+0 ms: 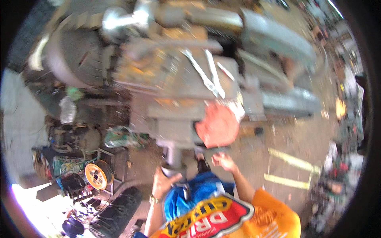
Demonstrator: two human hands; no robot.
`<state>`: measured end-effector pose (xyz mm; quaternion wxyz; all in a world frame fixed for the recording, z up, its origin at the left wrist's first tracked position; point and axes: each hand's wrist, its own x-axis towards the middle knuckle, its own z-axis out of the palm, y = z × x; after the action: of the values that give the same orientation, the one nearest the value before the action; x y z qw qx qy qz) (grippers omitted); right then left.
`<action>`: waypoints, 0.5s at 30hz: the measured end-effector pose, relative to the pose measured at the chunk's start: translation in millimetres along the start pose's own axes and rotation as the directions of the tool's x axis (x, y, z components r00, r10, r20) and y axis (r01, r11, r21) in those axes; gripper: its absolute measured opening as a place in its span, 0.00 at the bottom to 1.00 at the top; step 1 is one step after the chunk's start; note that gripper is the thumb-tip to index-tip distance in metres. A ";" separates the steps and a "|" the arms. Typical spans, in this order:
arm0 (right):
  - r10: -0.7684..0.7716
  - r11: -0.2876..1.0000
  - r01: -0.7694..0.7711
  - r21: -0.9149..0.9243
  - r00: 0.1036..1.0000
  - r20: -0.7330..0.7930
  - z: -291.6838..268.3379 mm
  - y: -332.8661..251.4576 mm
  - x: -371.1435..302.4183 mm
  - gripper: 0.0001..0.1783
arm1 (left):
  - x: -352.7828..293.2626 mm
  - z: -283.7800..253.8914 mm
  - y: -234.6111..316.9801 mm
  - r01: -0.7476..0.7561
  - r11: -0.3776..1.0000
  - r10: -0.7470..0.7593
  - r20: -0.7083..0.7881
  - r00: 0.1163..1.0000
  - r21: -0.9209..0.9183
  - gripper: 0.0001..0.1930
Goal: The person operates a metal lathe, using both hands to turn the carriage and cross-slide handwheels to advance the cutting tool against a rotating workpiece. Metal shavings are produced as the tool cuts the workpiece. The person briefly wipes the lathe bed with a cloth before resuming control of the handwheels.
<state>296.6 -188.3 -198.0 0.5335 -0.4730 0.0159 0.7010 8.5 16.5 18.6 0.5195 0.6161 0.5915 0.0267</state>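
My left hand [162, 183] is wrapped around the rim of a round metal handwheel [171, 170] at the front of a lathe carriage, thumb stretched across its near side. A small crank handle [186, 191] sticks out toward my body. My right hand [224, 162] hangs in the air to the right, empty, its fingers loosely apart and a little blurred. Above it, a salmon-red cloth [218, 126] drapes over the carriage edge. Two spanners, one on the left [199, 73] and one on the right [214, 74], lie on the carriage top beside a slim, pale tool [226, 71].
A large round chuck [75, 57] stands at the left of the lathe, and a bright shaft [214, 19] runs along the back. At the lower left are an orange spool [98, 176] and a black bag-like roll [116, 214]. A pale yellow frame [291, 158] lies on the floor to the right.
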 end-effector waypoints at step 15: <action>0.180 0.983 -0.183 0.009 0.951 -0.250 -77.3 -27.0 15.5 0.41 | 9.2 7.6 -22.4 -0.031 0.988 0.044 0.083 0.996 -0.149 0.39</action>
<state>367.4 -206.1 -238.2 0.4573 -0.5578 0.1214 0.6819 0.4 13.5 -5.3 0.5881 0.5875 0.5533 0.0536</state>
